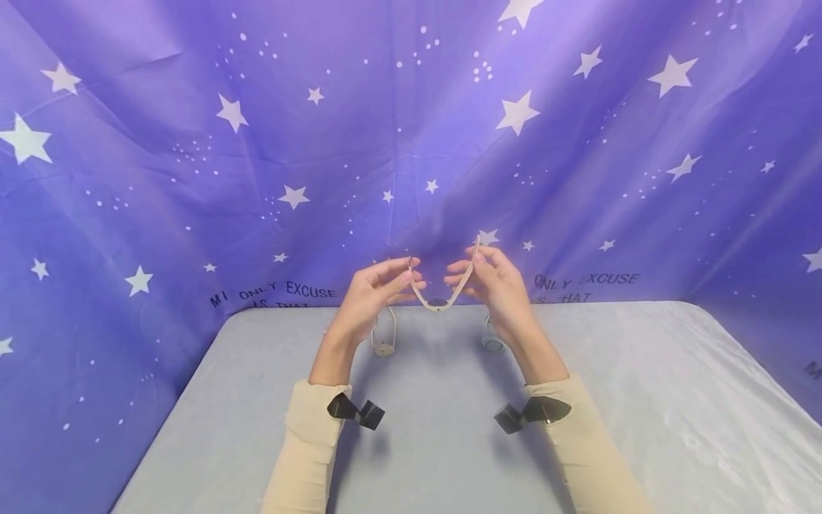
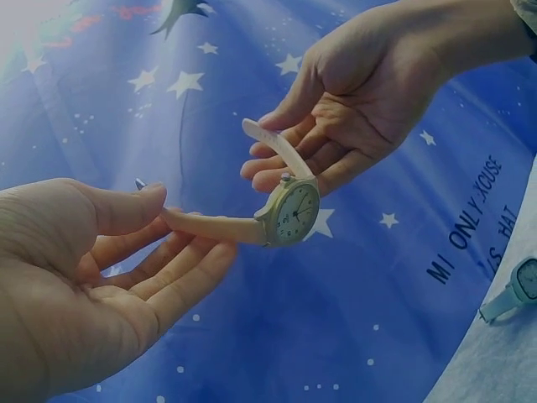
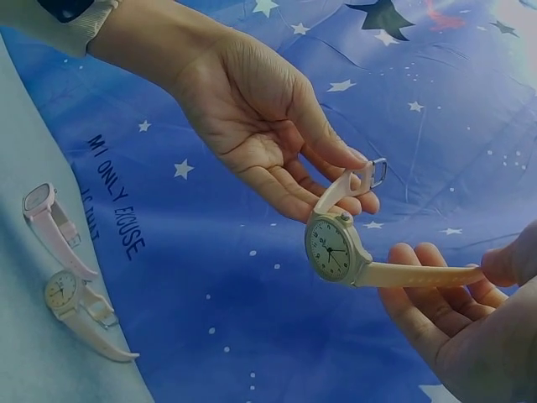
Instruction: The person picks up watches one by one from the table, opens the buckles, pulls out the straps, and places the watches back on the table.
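A pale cream wristwatch (image 1: 439, 305) with a round white dial hangs in the air, its strap spread in a V between both hands. My left hand (image 1: 375, 293) pinches the buckle end of the strap between thumb and fingers; the metal buckle (image 3: 379, 172) shows in the right wrist view. My right hand (image 1: 502, 284) pinches the strap's free end. In the left wrist view the dial (image 2: 297, 213) faces the camera, with the crown on its upper edge. Neither hand touches the table.
A grey cloth-covered table (image 1: 443, 442) lies below. Near its back edge lie a cream watch (image 3: 63, 290), a pink square-faced watch (image 3: 50, 222) and a light teal watch (image 2: 516, 290). A purple-blue star-printed curtain (image 1: 398, 128) hangs behind the table.
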{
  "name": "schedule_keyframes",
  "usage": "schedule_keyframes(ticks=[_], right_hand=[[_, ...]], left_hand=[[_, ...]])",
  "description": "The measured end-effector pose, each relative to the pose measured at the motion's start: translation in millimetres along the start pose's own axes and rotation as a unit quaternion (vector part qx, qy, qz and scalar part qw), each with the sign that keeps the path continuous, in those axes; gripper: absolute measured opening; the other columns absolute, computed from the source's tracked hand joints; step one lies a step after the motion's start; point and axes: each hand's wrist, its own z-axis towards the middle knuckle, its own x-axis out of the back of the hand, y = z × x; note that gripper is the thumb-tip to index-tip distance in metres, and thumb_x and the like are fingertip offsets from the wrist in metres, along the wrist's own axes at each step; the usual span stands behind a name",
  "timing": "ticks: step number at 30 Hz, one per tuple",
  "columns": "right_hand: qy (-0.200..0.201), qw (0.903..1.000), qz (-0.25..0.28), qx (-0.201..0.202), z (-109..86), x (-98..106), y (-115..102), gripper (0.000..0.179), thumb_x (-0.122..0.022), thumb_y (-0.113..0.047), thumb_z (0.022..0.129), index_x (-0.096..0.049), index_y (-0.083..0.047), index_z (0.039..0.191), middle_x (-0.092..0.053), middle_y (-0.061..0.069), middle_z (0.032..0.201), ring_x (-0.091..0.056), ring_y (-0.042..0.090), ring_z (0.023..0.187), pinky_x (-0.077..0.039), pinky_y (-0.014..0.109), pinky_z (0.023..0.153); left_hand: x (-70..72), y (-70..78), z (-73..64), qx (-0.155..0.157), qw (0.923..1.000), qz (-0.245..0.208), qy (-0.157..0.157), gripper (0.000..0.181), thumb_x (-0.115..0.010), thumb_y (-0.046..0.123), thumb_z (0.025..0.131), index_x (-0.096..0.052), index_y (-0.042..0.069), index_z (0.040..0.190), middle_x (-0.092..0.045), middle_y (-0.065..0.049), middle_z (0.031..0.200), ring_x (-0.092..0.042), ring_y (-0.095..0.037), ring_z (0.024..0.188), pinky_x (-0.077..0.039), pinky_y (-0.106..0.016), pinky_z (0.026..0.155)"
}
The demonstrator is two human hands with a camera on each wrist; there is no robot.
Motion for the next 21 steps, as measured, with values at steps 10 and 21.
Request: schedule_keyframes(ticks=[10, 21], right_hand=[[0.003, 1.0000, -0.001, -0.008, -0.9, 1.6, 1.5, 0.019, -0.043, -0.024, 0.110, -0.051, -0.013, 0.122, -0.075, -0.005, 0.096, -0.075, 0.014, 0.089, -0.062, 0.034, 0.090], [0.009, 0.9991, 0.002, -0.042, 5.9, 2.9, 10.2, 0.020, -0.044, -0.019, 0.110, -0.051, -0.008, 0.124, -0.074, -0.003, 0.093, -0.075, 0.014, 0.086, -0.063, 0.034, 0.087]], left_hand=[[-0.2, -1.1, -0.3, 0.015, 0.9997, 0.006, 0.020, 0.037, -0.062, 0.010, 0.102, -0.060, -0.005, 0.135, -0.073, -0.009, 0.106, -0.075, -0.017, 0.098, -0.060, -0.042, 0.097], [0.4, -9.0, 4.2, 0.047, 0.9968, -0.002, 0.064, 0.039, -0.061, 0.008, 0.101, -0.057, -0.011, 0.135, -0.068, -0.026, 0.113, -0.074, -0.012, 0.088, -0.062, -0.037, 0.092]])
